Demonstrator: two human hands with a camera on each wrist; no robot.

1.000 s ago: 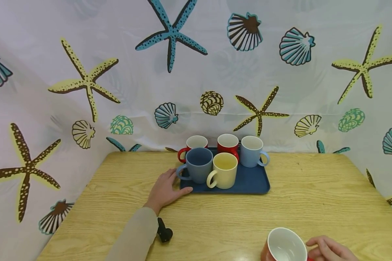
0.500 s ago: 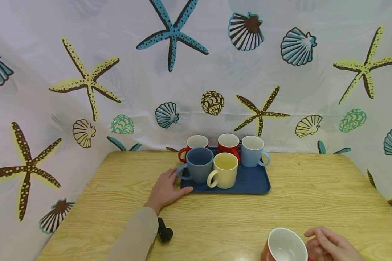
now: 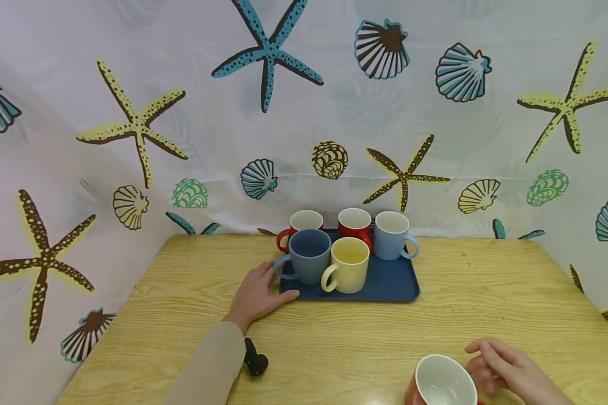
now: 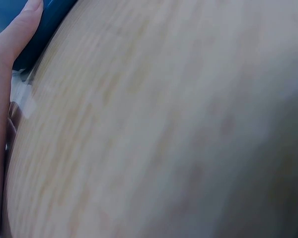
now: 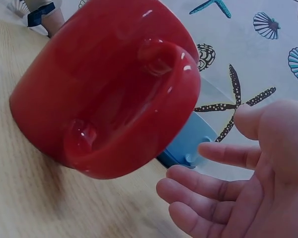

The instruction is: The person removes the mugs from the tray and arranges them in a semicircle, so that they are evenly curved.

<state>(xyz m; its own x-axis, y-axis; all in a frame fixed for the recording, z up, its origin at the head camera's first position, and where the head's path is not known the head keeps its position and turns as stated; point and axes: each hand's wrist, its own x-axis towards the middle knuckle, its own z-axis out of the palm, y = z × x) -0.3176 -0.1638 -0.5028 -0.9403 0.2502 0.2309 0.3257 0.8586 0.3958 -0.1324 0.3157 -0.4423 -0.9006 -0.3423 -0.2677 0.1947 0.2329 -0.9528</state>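
My left hand [image 3: 257, 292] rests at the left end of a dark blue tray [image 3: 392, 287], its thumb along the front rim. In the left wrist view the thumb [image 4: 21, 30] lies against the tray's edge. Close to the fingers is the handle of a grey-blue mug [image 3: 311, 264]. Near the front of the table stands a red mug [image 3: 442, 382] with a white inside. My right hand [image 3: 509, 368] hovers just right of it, holding nothing. The right wrist view has the red mug's handle [image 5: 176, 116] facing my loosely bent fingers [image 5: 198, 198], with a gap between.
Also on the tray are a cream mug [image 3: 352, 270], a light blue mug [image 3: 389, 239] and two red mugs, one at back left [image 3: 304, 219] and one at back middle [image 3: 353, 226]. A shell-patterned cloth [image 3: 294, 135] hangs behind the wooden table [image 3: 486, 292].
My right hand has moved a little forward and left alongside the red mug. The left hand, tray and mugs look the same.
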